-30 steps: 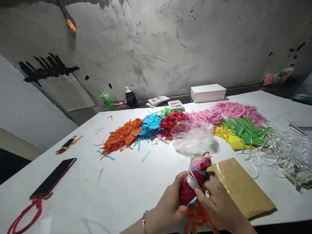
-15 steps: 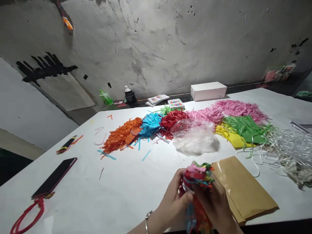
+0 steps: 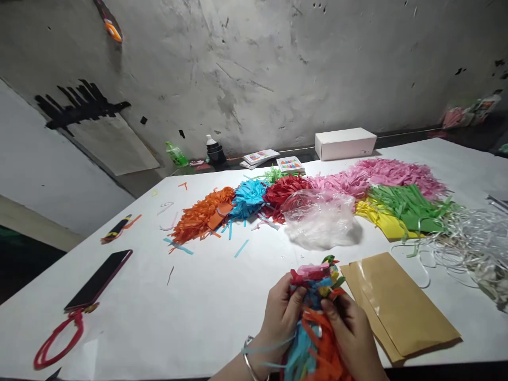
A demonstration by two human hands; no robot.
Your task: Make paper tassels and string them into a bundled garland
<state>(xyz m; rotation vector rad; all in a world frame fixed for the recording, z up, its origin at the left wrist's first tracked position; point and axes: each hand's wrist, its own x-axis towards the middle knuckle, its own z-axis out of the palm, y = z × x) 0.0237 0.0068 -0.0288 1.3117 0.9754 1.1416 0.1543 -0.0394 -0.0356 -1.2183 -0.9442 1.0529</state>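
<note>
Both hands grip one bundle of tissue paper tassels (image 3: 317,328) in red, pink, blue, orange, yellow and green, near the table's front edge. On its left side, my left hand (image 3: 283,312) is closed with the thumb pressed on the paper. My right hand (image 3: 349,328) pinches the right side below the bunched top. Loose blue and orange strips hang down between my wrists, one blue strip lying across the left wrist's bracelet (image 3: 250,357). Brown envelopes (image 3: 408,307) lie just right of my right hand. A clear plastic bag (image 3: 321,227) with white contents sits beyond the bundle.
Fringed paper piles in orange (image 3: 202,214), blue (image 3: 250,198), red (image 3: 286,190), pink (image 3: 400,177) and green (image 3: 413,206) line the table's back. Tangled white string (image 3: 480,238) lies right. A phone (image 3: 99,280) and a cutter (image 3: 116,228) lie left. A white box (image 3: 345,144) stands behind.
My hands have turned the bundle and spread apart slightly, so more blue and orange strips show. Both thumbs now press on its front. The view has shifted a little.
</note>
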